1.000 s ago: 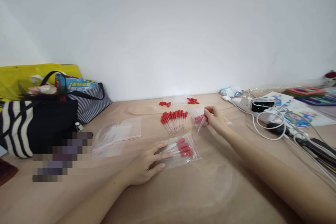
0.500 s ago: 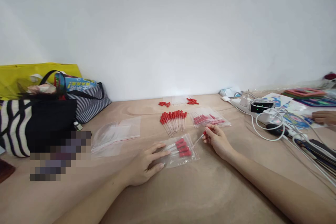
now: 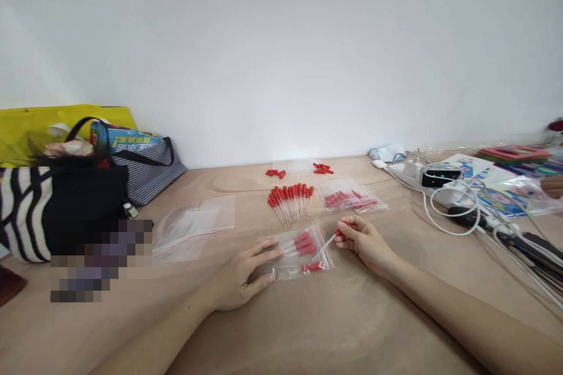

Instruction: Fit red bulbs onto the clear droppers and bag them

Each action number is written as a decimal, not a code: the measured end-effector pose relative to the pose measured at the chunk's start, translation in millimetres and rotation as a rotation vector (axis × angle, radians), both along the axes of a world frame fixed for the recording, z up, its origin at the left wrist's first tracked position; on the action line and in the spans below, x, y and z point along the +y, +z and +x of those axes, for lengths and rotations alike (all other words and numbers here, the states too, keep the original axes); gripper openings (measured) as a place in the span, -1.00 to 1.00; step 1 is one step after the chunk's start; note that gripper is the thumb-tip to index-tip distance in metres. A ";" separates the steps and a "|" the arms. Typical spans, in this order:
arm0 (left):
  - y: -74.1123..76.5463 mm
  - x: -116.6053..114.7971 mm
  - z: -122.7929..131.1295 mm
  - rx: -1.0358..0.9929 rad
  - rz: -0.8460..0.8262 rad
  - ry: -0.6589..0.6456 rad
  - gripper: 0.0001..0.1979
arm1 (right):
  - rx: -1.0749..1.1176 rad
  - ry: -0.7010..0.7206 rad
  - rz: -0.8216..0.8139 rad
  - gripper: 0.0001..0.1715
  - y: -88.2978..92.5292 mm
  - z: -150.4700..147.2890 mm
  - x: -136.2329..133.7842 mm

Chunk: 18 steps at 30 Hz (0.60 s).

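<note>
A clear zip bag lies on the table with several red-topped droppers inside. My left hand rests on the bag's left part, fingers apart. My right hand pinches the red bulb of one dropper; its clear tip reaches into the bag's right end. Behind the bag, a fanned row of red-topped droppers lies on the table. Filled bags sit to the right of that row. Flat clear bags lie at the left.
More red-topped droppers lie near the wall. A power strip with white cables and a black device stands at the right, beside papers. Striped bags stand at the left. Another person's hand shows at the right edge.
My right hand has moved slightly left and down, bringing the dropper's tip into the bag. One dropper in the bag now lies apart, nearer me. The other person's hand has moved right.
</note>
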<state>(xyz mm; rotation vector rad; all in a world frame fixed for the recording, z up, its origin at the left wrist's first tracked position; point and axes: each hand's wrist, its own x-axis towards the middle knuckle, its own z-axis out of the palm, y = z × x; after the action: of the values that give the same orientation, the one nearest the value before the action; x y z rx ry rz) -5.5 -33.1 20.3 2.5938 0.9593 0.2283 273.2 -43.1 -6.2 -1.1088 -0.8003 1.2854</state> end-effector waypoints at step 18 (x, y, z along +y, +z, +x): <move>2.1 -0.8 0.6 0.028 -0.007 0.014 -0.56 | -0.061 0.261 -0.048 -0.58 1.2 -8.8 -10.0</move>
<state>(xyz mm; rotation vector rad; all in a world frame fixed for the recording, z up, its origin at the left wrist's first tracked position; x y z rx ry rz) -4.9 -33.9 22.4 2.5905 0.9866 0.1929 264.4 -53.1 -5.0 -1.1125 -0.9885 1.4999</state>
